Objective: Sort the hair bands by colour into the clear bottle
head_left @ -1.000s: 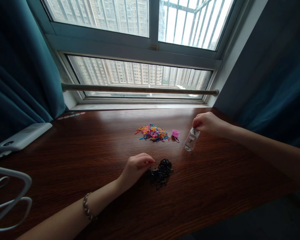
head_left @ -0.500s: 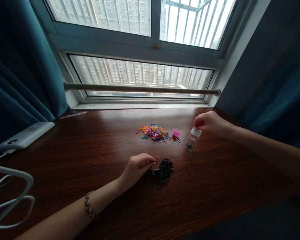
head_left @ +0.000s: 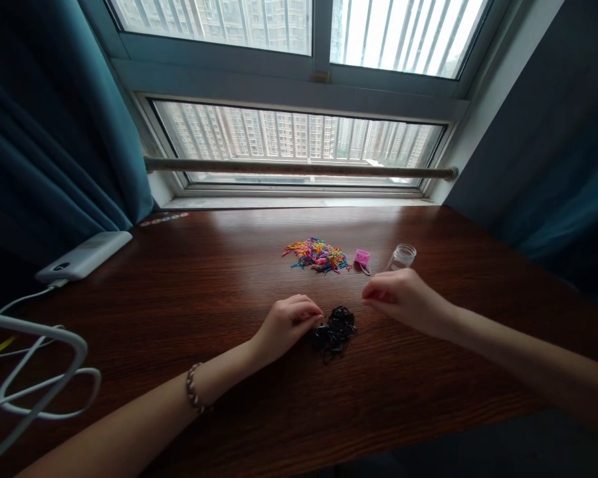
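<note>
Our left hand (head_left: 288,323) rests on the dark wooden counter (head_left: 189,285), fingers curled narrow and touching the left edge of the heap of small black elastic bands (head_left: 335,327). Our right hand (head_left: 403,299) hovers just right of that heap, fingertips pinched together; we cannot tell whether they hold a band. Beyond it stands the small clear glass jar (head_left: 402,256), open, with a pink lid (head_left: 362,257) and a pile of multicoloured elastic bands (head_left: 316,255) beside it.

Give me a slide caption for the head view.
Both hands, left and right, at black bands.
</note>
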`<state>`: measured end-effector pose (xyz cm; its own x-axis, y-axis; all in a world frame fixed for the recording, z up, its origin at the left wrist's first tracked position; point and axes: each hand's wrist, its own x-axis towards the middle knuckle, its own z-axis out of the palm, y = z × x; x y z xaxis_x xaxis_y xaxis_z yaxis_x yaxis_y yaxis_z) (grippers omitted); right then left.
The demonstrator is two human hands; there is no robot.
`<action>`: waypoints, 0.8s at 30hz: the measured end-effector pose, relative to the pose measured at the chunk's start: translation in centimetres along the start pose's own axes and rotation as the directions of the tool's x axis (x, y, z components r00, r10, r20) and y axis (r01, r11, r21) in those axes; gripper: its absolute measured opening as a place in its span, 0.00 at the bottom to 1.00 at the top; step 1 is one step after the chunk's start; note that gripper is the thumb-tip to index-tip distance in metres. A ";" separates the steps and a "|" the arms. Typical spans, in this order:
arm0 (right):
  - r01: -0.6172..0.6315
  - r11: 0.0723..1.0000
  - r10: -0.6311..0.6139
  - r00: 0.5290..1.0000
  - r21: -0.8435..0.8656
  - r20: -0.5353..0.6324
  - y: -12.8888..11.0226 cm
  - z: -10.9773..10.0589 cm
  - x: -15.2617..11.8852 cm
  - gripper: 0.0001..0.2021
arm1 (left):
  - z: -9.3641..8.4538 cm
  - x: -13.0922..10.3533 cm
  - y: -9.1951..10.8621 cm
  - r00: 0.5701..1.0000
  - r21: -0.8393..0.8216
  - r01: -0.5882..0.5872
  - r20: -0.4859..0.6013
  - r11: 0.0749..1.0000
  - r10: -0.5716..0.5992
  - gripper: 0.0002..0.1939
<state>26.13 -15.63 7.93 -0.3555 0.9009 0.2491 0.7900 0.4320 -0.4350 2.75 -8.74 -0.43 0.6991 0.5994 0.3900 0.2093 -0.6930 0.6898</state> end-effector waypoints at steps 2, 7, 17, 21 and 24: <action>0.023 0.999 -0.023 1.000 0.023 -0.005 0.2 3.2 -0.6 0.05 | -0.2 0.0 0.3 1.000 0.107 0.007 0.006 0.994 -0.008 0.09; 0.068 0.995 -0.055 0.984 0.071 -0.169 1.8 8.3 -1.3 0.07 | -1.1 0.1 0.2 0.989 0.211 0.059 0.122 0.976 -0.087 0.12; 0.023 0.978 0.027 0.971 0.205 -0.238 2.5 8.1 -1.7 0.08 | -3.4 0.7 -0.3 0.898 0.154 0.177 0.380 0.972 -0.223 0.26; 0.054 0.979 -0.010 0.976 0.195 -0.219 2.5 8.1 -1.8 0.07 | -2.7 0.7 -0.3 0.898 0.172 0.127 0.399 0.977 -0.187 0.15; 0.084 0.979 -0.045 0.978 0.184 -0.205 2.5 8.1 -1.9 0.06 | -2.3 0.8 -0.3 0.897 0.172 0.054 0.424 0.984 -0.124 0.07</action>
<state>24.79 -15.94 -0.63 -0.2813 0.8526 0.4404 0.6518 0.5066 -0.5644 1.63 -7.16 1.09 0.8913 0.4534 0.0056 0.3615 -0.7181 0.5947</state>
